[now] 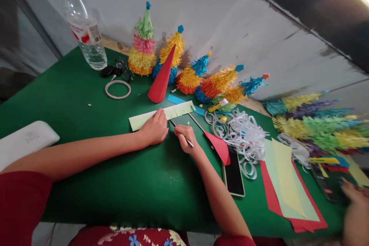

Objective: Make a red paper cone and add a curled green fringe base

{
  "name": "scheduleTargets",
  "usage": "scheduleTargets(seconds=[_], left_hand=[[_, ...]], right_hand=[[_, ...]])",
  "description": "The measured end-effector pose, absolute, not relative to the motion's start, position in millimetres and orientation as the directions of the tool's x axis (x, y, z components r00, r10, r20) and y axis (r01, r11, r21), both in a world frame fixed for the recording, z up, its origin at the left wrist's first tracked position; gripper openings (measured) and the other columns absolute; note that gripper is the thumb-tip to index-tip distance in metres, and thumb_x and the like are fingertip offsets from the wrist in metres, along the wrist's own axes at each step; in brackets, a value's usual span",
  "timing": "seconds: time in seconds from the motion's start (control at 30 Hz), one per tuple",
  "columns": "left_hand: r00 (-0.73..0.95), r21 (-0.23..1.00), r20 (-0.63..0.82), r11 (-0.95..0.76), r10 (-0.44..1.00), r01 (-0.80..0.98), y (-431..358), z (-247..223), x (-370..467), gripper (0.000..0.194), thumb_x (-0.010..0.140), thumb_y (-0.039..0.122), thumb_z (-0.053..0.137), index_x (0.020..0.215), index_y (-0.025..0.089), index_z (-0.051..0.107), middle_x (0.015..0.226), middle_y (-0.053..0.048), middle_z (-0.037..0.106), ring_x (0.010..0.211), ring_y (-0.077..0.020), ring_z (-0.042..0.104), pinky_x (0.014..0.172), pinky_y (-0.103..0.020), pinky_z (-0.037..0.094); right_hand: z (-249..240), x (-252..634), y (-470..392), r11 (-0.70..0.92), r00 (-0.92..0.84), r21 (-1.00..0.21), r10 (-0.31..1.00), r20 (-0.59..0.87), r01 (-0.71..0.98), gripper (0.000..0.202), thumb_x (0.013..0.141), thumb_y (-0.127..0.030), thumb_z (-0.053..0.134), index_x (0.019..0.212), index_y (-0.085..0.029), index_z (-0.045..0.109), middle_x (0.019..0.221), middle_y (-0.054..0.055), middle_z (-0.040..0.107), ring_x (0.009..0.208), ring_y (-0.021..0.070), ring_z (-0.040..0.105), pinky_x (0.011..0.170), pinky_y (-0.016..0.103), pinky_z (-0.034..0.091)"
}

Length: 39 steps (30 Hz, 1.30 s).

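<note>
A pale green paper strip [138, 122] lies on the green table, its near edge cut into fringe toward the right end. My left hand [155, 127] rests on the strip, fingers laid down over it and holding nothing. Just right of it, my right hand [186, 138] is closed around a slim, dark pen-like tool [189, 143] with a silvery end; its tip points at the strip's fringed edge. Behind the strip is a flat blue paper strip [176, 100]. A red paper cone [163, 80] stands beyond. A thin stick [196, 122] lies near my right hand, beside a red paper piece [219, 148].
Fringed paper trees [142, 46] line the wall. To the left are a water bottle [89, 42], keys [117, 70], a tape ring [118, 89] and a white box-like object [31, 138]. Rightward lie curled white strips [248, 132], a phone [235, 177], paper sheets [288, 184] and another person's hand [356, 200].
</note>
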<state>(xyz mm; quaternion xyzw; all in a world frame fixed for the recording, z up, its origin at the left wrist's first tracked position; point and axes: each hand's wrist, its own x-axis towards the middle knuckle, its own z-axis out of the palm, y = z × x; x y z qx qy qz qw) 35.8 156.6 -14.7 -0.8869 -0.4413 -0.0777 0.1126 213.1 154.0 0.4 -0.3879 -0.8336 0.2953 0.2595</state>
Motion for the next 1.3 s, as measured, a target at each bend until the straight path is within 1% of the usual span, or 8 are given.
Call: scheduleTargets(seconds=[0.2,0.33,0.4,0.53,0.67,0.8,1.03,1.3], left_hand=[[0.577,-0.093,0.243,-0.573,0.78,0.814,156.4,-14.9,35.3,0.057,0.091,0.034,0.041,0.121,-0.013,0.054,0.124,-0.031,0.057,0.123,-0.034,0.05,0.108,-0.041,0.028],[0.535,-0.029,0.242,-0.545,0.809,0.838,155.9,-14.5,35.5,0.058,0.09,0.035,0.044,0.122,-0.012,0.052,0.129,-0.031,0.053,0.127,-0.0364,0.045,0.106,-0.041,0.032],[0.522,-0.008,0.245,-0.537,0.817,0.844,155.5,-14.7,35.9,0.058,0.09,0.035,0.045,0.122,-0.012,0.053,0.129,-0.032,0.052,0.128,-0.0376,0.044,0.106,-0.042,0.032],[0.51,0.022,0.242,-0.53,0.825,0.848,154.7,-16.5,37.2,0.056,0.089,0.033,0.046,0.122,-0.012,0.053,0.126,-0.032,0.054,0.125,-0.0368,0.047,0.106,-0.042,0.033],[0.518,0.006,0.231,-0.534,0.823,0.846,154.9,-18.2,37.5,0.057,0.089,0.032,0.046,0.122,-0.014,0.051,0.127,-0.034,0.053,0.126,-0.0377,0.047,0.105,-0.043,0.034],[0.527,-0.01,0.23,-0.54,0.818,0.842,155.1,-18.3,37.3,0.058,0.089,0.033,0.046,0.122,-0.014,0.052,0.126,-0.034,0.053,0.125,-0.0387,0.047,0.105,-0.044,0.034],[0.519,0.026,0.237,-0.539,0.821,0.842,155.2,-19.2,37.4,0.056,0.088,0.031,0.046,0.12,-0.014,0.053,0.126,-0.035,0.053,0.126,-0.0384,0.046,0.105,-0.044,0.034],[0.543,-0.059,0.23,-0.546,0.807,0.836,155.7,-19.7,37.9,0.058,0.089,0.033,0.044,0.121,-0.014,0.053,0.126,-0.034,0.054,0.124,-0.0372,0.048,0.107,-0.045,0.032]], right_hand=[[-6.6,214.5,153.3,0.505,-0.529,-0.707,0.821,0.216,0.495,0.015,0.073,-0.018,0.036,0.058,-0.022,0.035,0.054,-0.003,0.034,0.049,0.0125,0.033,0.053,0.027,0.024],[-21.7,217.0,161.5,0.346,-0.334,-0.874,0.914,0.231,0.343,0.017,0.073,-0.021,0.033,0.056,-0.022,0.034,0.049,-0.003,0.032,0.045,0.0119,0.03,0.049,0.026,0.024],[-26.0,213.4,169.0,0.299,-0.276,-0.913,0.935,0.222,0.277,0.018,0.073,-0.022,0.033,0.056,-0.023,0.034,0.048,-0.004,0.032,0.044,0.0118,0.029,0.047,0.026,0.024],[-22.5,199.5,182.3,0.402,-0.368,-0.845,0.89,0.271,0.352,0.019,0.074,-0.022,0.037,0.055,-0.021,0.039,0.05,-0.002,0.037,0.049,0.0123,0.035,0.052,0.027,0.027],[-16.3,192.7,184.6,0.483,-0.424,-0.78,0.851,0.311,0.397,0.019,0.076,-0.022,0.036,0.057,-0.021,0.039,0.053,-0.002,0.039,0.052,0.0125,0.038,0.055,0.027,0.029],[-15.5,192.8,182.4,0.494,-0.426,-0.765,0.847,0.317,0.414,0.017,0.076,-0.02,0.036,0.059,-0.021,0.039,0.054,-0.002,0.039,0.052,0.0124,0.038,0.056,0.026,0.029],[-16.2,192.0,181.9,0.513,-0.45,-0.748,0.834,0.318,0.422,0.016,0.077,-0.02,0.036,0.061,-0.021,0.039,0.055,-0.002,0.039,0.053,0.0126,0.038,0.056,0.026,0.03],[-9.1,192.8,184.7,0.503,-0.502,-0.739,0.825,0.258,0.447,0.017,0.077,-0.021,0.035,0.06,-0.021,0.036,0.054,-0.002,0.037,0.052,0.0126,0.036,0.055,0.027,0.028]])
